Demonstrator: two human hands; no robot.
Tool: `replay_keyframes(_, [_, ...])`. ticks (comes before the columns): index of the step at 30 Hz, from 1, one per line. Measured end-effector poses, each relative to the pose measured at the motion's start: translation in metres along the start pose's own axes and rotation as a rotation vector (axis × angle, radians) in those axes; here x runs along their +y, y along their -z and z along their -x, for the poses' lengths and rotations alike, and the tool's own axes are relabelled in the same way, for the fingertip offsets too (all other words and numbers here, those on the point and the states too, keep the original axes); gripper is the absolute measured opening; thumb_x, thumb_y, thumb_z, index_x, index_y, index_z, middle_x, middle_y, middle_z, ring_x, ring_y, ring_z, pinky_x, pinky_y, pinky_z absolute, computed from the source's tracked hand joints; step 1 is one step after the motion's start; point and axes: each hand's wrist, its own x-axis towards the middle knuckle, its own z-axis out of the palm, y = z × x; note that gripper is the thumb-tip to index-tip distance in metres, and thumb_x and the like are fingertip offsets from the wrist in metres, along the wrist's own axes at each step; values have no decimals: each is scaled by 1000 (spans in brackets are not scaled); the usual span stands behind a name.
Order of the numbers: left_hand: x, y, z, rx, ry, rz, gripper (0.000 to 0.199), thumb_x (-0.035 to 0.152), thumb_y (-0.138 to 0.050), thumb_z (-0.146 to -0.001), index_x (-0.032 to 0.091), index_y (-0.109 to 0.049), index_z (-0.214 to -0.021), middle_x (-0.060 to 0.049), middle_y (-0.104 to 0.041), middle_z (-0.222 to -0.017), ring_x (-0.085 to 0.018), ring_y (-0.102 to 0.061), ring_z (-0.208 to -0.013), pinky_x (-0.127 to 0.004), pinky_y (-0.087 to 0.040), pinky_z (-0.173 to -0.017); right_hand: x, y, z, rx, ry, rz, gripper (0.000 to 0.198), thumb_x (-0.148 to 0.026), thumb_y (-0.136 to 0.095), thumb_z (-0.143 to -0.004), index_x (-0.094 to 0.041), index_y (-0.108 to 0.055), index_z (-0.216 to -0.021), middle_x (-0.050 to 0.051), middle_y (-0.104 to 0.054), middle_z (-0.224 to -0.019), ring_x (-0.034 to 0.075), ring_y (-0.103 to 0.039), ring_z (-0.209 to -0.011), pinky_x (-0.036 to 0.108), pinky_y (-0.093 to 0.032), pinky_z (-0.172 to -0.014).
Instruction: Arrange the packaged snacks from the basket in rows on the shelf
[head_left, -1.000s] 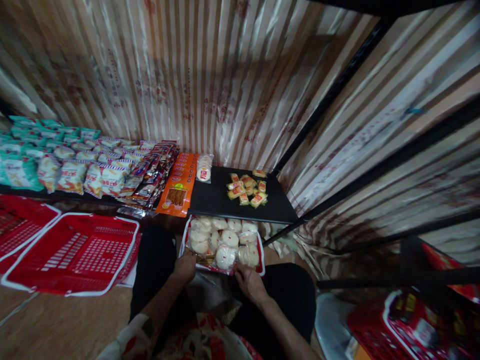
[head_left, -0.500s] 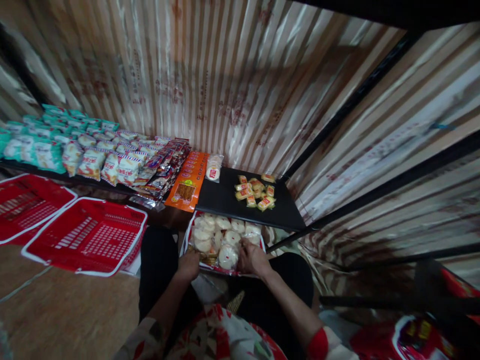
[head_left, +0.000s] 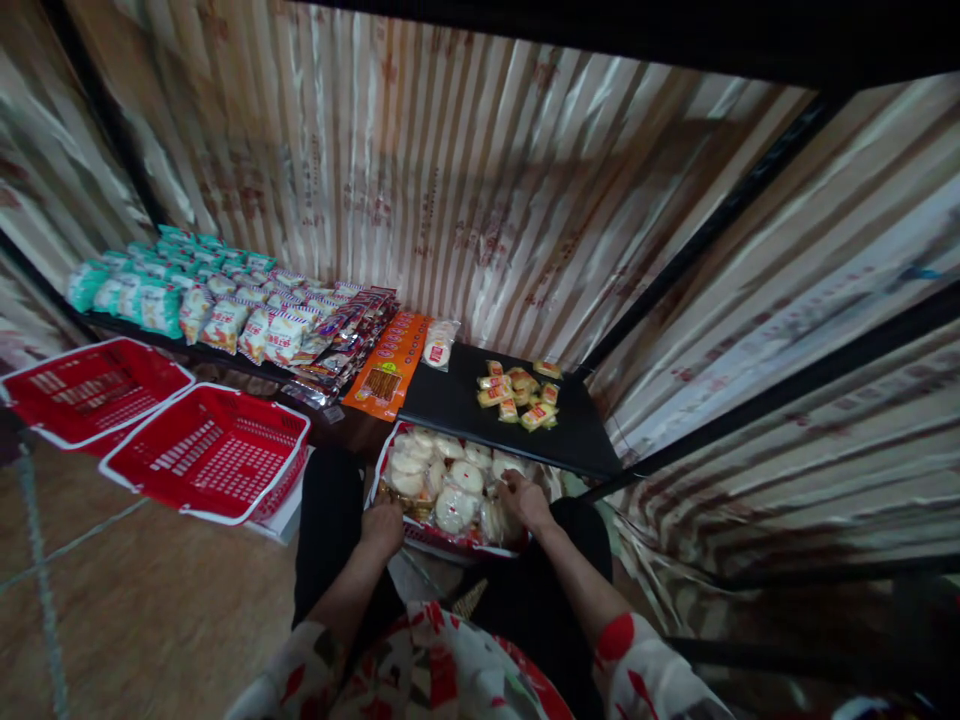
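Between my knees is a red basket with a white rim, filled with clear packs of round white rice crackers. My left hand is closed at the basket's left front corner, beside some brown-gold packs; what its fingers hold is hidden. My right hand reaches over the right side of the basket. Its fingers are bent together against a pack of rice crackers near the back edge; the hand partly covers that pack.
A black shelf behind the basket bears small yellow-wrapped snacks, one cracker pack, an orange snack bag and rows of white and teal bags. Two red baskets stand left. A black post rises right.
My right hand has moved right and toward the back of the basket, uncovering crackers at the front right. My left hand stays at the left corner. The view has shifted slightly.
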Motion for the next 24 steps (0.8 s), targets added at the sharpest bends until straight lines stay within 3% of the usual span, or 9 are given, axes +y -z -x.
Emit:
replay_keyframes(6, [9, -1, 4, 95, 17, -53, 39, 6, -36, -83, 10, -58, -115, -17, -60, -118, -24, -53, -115, -36, -45, -92, 6, 14, 12, 87, 45, -144, 35, -48, -38, -89, -23, -62, -88, 3, -67, -76, 19, -63, -73, 27, -42, -66])
replay_keyframes(9, [15, -2, 6, 110, 20, -34, 36, 5, -38, -81, 8, -61, -109, -19, -61, -113, -27, -55, -111, -36, -47, -87, 9, 22, 19, 169, 73, -231, 28, -44, -44, -85, -22, -60, -89, 1, -63, -68, 18, -59, -64, 26, -41, -61])
replay_keyframes(13, [27, -1, 11, 184, 15, 35, 36, 7, -37, -83, 7, -59, -111, -20, -55, -120, -27, -47, -119, -36, -43, -93, 7, 32, 29, 234, 175, -389, 23, -37, -44, -82, -21, -58, -92, 0, -61, -69, 16, -56, -62, 26, -41, -61])
replay_keyframes(20, [51, 9, 16, 235, -116, 363, 29, 22, -39, -88, 16, -61, -107, -9, -60, -113, -19, -51, -112, -29, -35, -102, -2, 40, 42, 170, 273, -673, 34, -40, -47, -80, -22, -53, -108, -2, -56, -69, 16, -53, -63, 27, -43, -61])
replay_keyframes(24, [60, 17, 13, 202, -107, 650, 33, 28, -33, -92, 15, -57, -111, -8, -62, -112, -17, -57, -105, -28, -44, -90, -11, 44, 47, 158, 317, -805, 56, -40, -51, -77, -20, -40, -128, -4, -51, -69, 14, -50, -61, 26, -42, -60])
